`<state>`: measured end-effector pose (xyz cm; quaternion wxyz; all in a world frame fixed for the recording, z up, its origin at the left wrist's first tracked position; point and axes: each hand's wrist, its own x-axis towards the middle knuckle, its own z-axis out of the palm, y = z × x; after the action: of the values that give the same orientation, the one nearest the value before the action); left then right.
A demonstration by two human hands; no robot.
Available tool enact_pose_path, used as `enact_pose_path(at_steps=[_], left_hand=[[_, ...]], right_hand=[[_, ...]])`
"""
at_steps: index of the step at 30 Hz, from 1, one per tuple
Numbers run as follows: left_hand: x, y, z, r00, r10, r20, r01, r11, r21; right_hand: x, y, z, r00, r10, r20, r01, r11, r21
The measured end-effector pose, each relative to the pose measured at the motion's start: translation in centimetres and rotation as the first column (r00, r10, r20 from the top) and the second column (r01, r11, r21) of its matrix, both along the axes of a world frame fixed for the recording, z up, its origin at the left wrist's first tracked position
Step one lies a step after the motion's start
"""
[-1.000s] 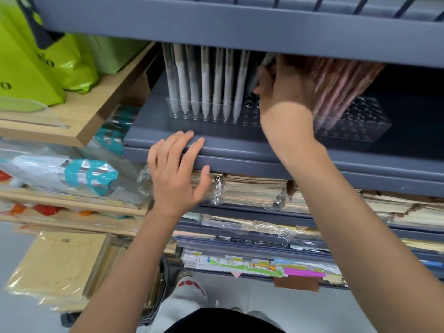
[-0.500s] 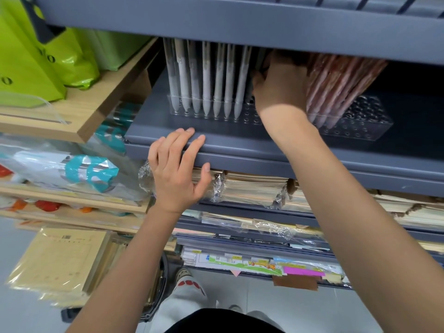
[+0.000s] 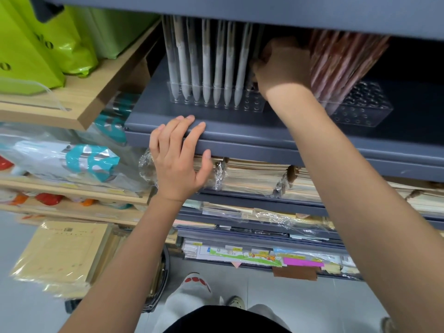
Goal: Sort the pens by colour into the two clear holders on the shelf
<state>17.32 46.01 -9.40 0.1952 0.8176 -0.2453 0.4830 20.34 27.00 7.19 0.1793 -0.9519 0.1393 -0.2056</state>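
Two clear holders stand on the grey shelf (image 3: pixel 240 133). The left holder (image 3: pixel 254 106) carries a row of several white pens (image 3: pixel 206 68), upright. In the right holder (image 3: pixel 360 111), several reddish-brown pens (image 3: pixel 336 61) lean together. My right hand (image 3: pixel 283 68) reaches in between the two groups. Its fingers curl round a pale pen at the right end of the white row, and that pen is mostly hidden in shadow. My left hand (image 3: pixel 177 159) rests on the shelf's front edge with its fingers straight, holding nothing.
The shelf above (image 3: pixel 240 10) hangs low over the pen tops. Wrapped paper stacks (image 3: pixel 252 176) fill the shelves below. Green bags (image 3: pixel 36 44) sit on a wooden shelf (image 3: pixel 72 99) at the left. Empty holes show at the front right of both holders.
My right hand has pushed a little deeper between the pen groups and its fingers have closed in toward the white row. My left hand stays on the shelf edge.
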Motion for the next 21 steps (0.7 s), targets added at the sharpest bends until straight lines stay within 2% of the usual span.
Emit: enact_pose_path(at_steps=[2,5,7,9,11,13,15,17,19,21], left_hand=[[-0.3,0.1,0.3,0.999,-0.011,-0.032,0.011,1.000,-0.009],[-1.3,0.2,1.4,0.991,-0.046,-0.126,0.041,0.998,-0.044],[-2.3,0.3,2.4,0.966,-0.096,-0.239,0.079,0.994,-0.082],[-3.4,0.7,3.8,0.908,-0.191,-0.373,0.136,0.976,-0.170],[-4.5,1.7,5.4,0.800,-0.361,-0.478,0.186,0.908,-0.375],[-5.8,3.0,6.8,0.688,-0.540,-0.485,0.207,0.786,-0.582],[-7.0,4.5,7.8,0.577,-0.664,-0.476,0.204,0.681,-0.703],[-8.1,5.8,7.6,0.453,-0.739,-0.498,0.164,0.619,-0.768],[-9.0,7.0,6.1,0.317,-0.790,-0.524,0.090,0.575,-0.813],[-9.8,8.0,3.2,0.192,-0.797,-0.573,-0.026,0.580,-0.814]], right_hand=[[-0.6,0.2,0.1,0.999,0.000,0.040,-0.001,1.000,0.023],[-2.5,0.8,-0.7,0.989,0.025,0.148,-0.055,0.977,0.207],[-4.6,1.0,-1.1,0.971,0.028,0.236,-0.111,0.931,0.348],[-6.8,0.9,-1.1,0.957,0.012,0.289,-0.131,0.908,0.398],[-9.2,1.0,-1.2,0.946,0.019,0.323,-0.161,0.894,0.418],[-11.8,1.3,-1.7,0.942,0.032,0.333,-0.200,0.853,0.483],[-14.7,1.6,-2.7,0.946,0.032,0.324,-0.215,0.810,0.546],[-17.8,1.8,-4.6,0.956,-0.004,0.295,-0.185,0.770,0.610],[-21.0,2.1,-8.0,0.978,-0.095,0.187,-0.053,0.750,0.659],[-24.4,2.2,-13.2,0.973,-0.230,-0.010,0.159,0.638,0.754]])
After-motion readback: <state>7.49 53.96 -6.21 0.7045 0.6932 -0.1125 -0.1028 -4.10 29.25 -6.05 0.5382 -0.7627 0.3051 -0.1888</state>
